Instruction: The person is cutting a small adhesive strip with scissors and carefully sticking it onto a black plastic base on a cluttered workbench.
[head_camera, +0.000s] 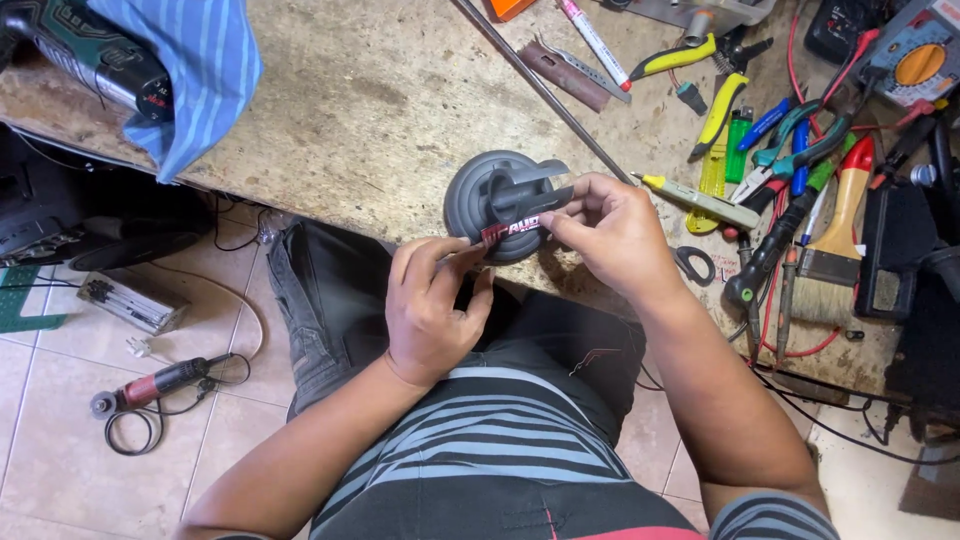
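Left hand (432, 305) fingers pinch the near end of a red label strip (510, 230); right hand (615, 235) fingers pinch its far end. Grey round part (480, 200) sits just behind the fingers, overhanging the worktop (380, 100) edge. Bare worktop to the left; tool pile (790, 170) crowds the right.

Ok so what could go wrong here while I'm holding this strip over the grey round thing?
1. The small red-and-dark strip is pinched only at its ends by the left hand and the right hand, so it may slip or twist.
2. The grey round part sits at the workbench edge, above your lap; a nudge could tip it off.
3. The yellow-tipped tester lies close to the right hand and could be knocked.
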